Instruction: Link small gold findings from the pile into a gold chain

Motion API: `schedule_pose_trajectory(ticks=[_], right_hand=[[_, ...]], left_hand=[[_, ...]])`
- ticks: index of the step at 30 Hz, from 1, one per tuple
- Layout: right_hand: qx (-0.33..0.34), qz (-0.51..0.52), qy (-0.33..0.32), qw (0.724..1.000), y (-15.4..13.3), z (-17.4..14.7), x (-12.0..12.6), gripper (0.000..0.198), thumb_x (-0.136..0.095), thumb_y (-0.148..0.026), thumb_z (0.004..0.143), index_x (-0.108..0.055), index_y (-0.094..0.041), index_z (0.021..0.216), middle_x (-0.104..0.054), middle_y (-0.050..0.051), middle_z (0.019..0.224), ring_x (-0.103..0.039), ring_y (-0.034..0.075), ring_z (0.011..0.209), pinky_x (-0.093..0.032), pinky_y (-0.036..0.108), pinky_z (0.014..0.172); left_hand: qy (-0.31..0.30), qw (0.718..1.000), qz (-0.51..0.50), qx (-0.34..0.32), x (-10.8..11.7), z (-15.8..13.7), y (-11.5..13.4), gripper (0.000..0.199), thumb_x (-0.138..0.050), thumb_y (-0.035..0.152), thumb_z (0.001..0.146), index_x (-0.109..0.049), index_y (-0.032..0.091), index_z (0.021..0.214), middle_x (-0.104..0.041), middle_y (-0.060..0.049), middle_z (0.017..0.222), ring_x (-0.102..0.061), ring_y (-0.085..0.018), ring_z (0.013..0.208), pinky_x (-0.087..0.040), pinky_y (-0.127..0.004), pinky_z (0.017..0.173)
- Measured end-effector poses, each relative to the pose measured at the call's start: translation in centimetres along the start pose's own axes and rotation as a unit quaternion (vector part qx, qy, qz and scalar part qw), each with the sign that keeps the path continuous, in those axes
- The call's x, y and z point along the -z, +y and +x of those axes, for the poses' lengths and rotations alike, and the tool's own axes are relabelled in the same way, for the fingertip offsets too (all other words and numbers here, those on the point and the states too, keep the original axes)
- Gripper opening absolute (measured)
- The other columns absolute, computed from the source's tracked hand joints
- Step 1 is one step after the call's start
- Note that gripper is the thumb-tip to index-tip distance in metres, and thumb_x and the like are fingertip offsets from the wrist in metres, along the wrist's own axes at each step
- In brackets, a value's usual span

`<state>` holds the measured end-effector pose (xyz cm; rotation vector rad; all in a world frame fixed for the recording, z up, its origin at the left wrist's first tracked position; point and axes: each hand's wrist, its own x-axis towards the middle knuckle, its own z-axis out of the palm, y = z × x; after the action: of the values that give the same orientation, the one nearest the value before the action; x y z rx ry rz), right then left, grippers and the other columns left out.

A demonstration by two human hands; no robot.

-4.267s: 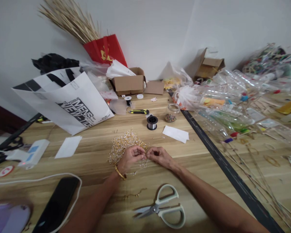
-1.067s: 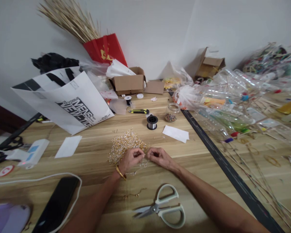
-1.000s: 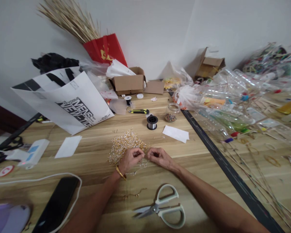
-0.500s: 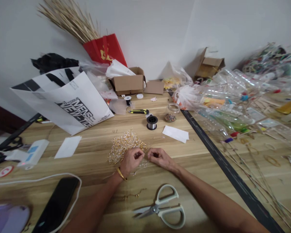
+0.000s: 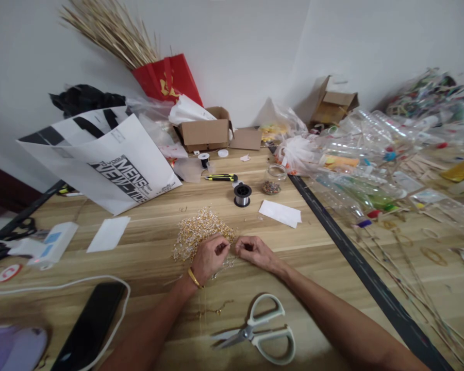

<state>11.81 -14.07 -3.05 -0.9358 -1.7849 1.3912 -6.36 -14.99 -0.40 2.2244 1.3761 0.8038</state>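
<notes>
The left hand [image 5: 209,258] has turned slightly, covering more of the clear strand [image 5: 229,265] beneath its fingertips. It and the right hand [image 5: 258,252] pinch something too small to tell; beside the bead heap [image 5: 195,231], work looks unfinished.

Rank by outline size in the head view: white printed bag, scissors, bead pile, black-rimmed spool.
1. White printed bag
2. Scissors, nearer the camera
3. Bead pile, partly hidden by the left hand
4. Black-rimmed spool

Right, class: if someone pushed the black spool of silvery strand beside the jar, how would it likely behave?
Upright, the spool would probably slide, since it stands on one flat end. Tipped over, it could well roll, because both ends look round.
</notes>
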Motion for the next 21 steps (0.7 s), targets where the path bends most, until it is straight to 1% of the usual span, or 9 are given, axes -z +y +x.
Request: schedule_pose_trajectory(ticks=[12,21], right_hand=[[0.001,0.000,0.003,1.000,-0.16,0.05,0.01,0.007,-0.054,-0.019,0.074,-0.057,-0.015,0.069,-0.049,-0.003,0.060,-0.041,0.010,0.057,-0.032,0.021,0.054],[0.003,0.011,0.001,1.000,-0.17,0.06,0.03,0.008,-0.053,-0.020,0.075,-0.056,-0.015,0.069,-0.049,-0.002,0.063,-0.043,0.011,0.059,-0.034,0.021,0.057]], left_hand=[[0.000,1.000,0.008,-0.004,-0.15,-0.14,-0.12,0.013,-0.051,0.013,0.077,-0.057,0.017,0.066,-0.055,-0.001,0.064,-0.049,-0.012,0.059,-0.038,-0.022,0.058],[0.004,1.000,-0.003,-0.012,-0.35,-0.25,-0.18,0.012,-0.051,0.012,0.076,-0.058,0.017,0.068,-0.056,-0.001,0.066,-0.050,-0.012,0.061,-0.037,-0.022,0.059]])
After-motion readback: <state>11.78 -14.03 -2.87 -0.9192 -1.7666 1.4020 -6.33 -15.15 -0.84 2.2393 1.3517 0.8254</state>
